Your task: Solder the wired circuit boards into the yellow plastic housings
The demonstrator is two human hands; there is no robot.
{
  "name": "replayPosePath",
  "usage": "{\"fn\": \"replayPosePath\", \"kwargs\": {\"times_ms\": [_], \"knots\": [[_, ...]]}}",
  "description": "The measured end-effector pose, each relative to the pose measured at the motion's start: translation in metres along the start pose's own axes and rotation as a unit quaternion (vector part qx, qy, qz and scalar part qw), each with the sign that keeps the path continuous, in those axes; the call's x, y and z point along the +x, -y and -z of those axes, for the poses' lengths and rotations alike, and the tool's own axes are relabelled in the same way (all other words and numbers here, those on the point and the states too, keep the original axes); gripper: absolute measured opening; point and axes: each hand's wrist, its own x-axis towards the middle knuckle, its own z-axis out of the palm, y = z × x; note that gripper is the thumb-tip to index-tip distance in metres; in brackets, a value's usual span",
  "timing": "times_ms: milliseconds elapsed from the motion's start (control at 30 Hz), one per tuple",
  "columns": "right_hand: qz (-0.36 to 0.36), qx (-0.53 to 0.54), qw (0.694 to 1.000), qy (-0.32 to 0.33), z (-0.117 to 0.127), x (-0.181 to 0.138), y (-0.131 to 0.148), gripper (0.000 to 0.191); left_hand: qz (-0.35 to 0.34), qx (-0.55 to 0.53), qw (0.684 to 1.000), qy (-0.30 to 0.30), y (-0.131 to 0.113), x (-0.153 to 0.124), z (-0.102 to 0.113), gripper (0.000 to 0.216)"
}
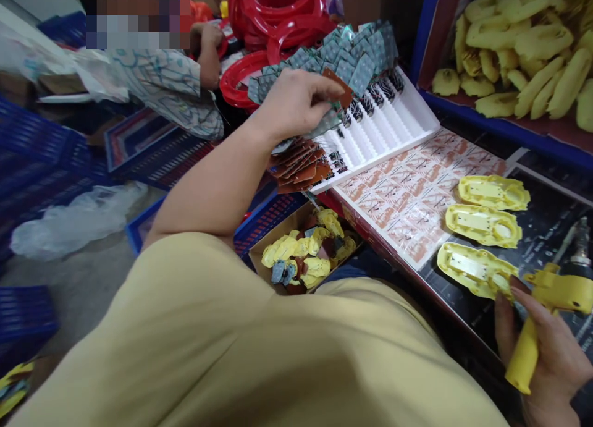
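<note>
My left hand [299, 102] reaches over a white ridged tray [377, 146], its fingers pinched at a brown circuit board [340, 87]. Rows of green circuit boards [364, 75] with wires lie in that tray, and a stack of brown boards [303, 164] is under my wrist. At the lower right, my right hand [544, 340] has a yellow electric screwdriver [525, 356] in its grasp, bit pointing up and away. Its fingertips touch the end of the nearest yellow plastic shell [472, 269]. Two more shells [484, 224] lie beyond it in a row.
A blue crate [426, 50] of yellow shells stands at the back right. Below the tray, a cardboard box [259, 254] holds yellow parts and boards. Red plastic rings [278, 13] are piled at the back, near another person's arm [208, 56]. Blue baskets [41, 136] stand at left.
</note>
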Motion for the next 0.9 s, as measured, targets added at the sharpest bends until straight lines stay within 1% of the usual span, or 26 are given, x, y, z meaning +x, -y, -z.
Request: {"fn": "replayPosePath", "kwargs": {"times_ms": [33, 67, 100, 167, 233, 267, 300, 333, 400, 433, 467, 500, 533, 600, 667, 733, 800, 900], "knots": [[0.008, 0.001, 1.0, -0.007, 0.0, 0.002, 0.0, 0.034, -0.011, -0.05, 0.999, -0.009, -0.006, -0.003, -0.002, 0.049], [0.014, 0.008, 1.0, -0.011, 0.0, 0.004, 0.002, 0.031, -0.021, -0.102, 0.995, -0.002, -0.014, -0.006, -0.007, 0.051], [0.013, 0.023, 1.0, -0.011, 0.002, 0.007, 0.005, 0.028, -0.031, -0.156, 0.987, 0.019, -0.022, -0.008, -0.015, 0.051], [-0.007, 0.07, 0.997, -0.017, 0.005, 0.017, 0.016, 0.028, -0.054, -0.264, 0.959, 0.092, -0.043, -0.015, -0.041, 0.046], [-0.044, 0.122, 0.991, -0.022, 0.007, 0.029, 0.033, 0.034, -0.082, -0.367, 0.909, 0.176, -0.067, -0.023, -0.075, 0.039], [-0.062, 0.137, 0.989, -0.015, 0.007, 0.036, 0.042, 0.031, -0.095, -0.418, 0.878, 0.213, -0.08, -0.029, -0.093, 0.037], [-0.063, 0.158, 0.985, -0.028, 0.006, 0.043, 0.051, 0.028, -0.105, -0.465, 0.844, 0.246, -0.093, -0.036, -0.11, 0.038], [-0.085, 0.181, 0.98, -0.009, 0.004, 0.05, 0.059, 0.025, -0.11, -0.508, 0.81, 0.272, -0.106, -0.044, -0.126, 0.04], [-0.126, 0.225, 0.966, -0.008, 0.0, 0.061, 0.071, 0.017, -0.107, -0.575, 0.753, 0.301, -0.127, -0.06, -0.151, 0.048], [-0.143, 0.238, 0.961, -0.02, -0.003, 0.064, 0.075, 0.014, -0.104, -0.597, 0.733, 0.308, -0.134, -0.067, -0.159, 0.053], [-0.158, 0.252, 0.954, -0.032, -0.004, 0.066, 0.077, 0.013, -0.104, -0.611, 0.72, 0.311, -0.139, -0.074, -0.166, 0.057], [-0.175, 0.265, 0.947, -0.043, -0.005, 0.067, 0.079, 0.013, -0.112, -0.617, 0.716, 0.306, -0.14, -0.078, -0.17, 0.059], [-0.191, 0.278, 0.94, -0.051, -0.006, 0.067, 0.08, 0.014, -0.135, -0.616, 0.72, 0.292, -0.14, -0.082, -0.174, 0.059], [-0.225, 0.297, 0.926, -0.062, -0.005, 0.065, 0.08, 0.018, -0.223, -0.585, 0.746, 0.229, -0.133, -0.086, -0.18, 0.053], [-0.251, 0.299, 0.918, -0.071, -0.004, 0.064, 0.08, 0.022, -0.329, -0.511, 0.782, 0.134, -0.125, -0.088, -0.184, 0.046], [-0.263, 0.286, 0.918, -0.085, -0.002, 0.063, 0.08, 0.025, -0.41, -0.418, 0.81, 0.04, -0.121, -0.092, -0.186, 0.045], [-0.261, 0.264, 0.923, -0.101, 0.0, 0.063, 0.081, 0.026, -0.451, -0.338, 0.825, -0.041, -0.124, -0.097, -0.184, 0.045], [-0.236, 0.232, 0.936, -0.12, 0.001, 0.059, 0.081, 0.023, -0.47, -0.261, 0.834, -0.125, -0.137, -0.098, -0.181, 0.043]]}}
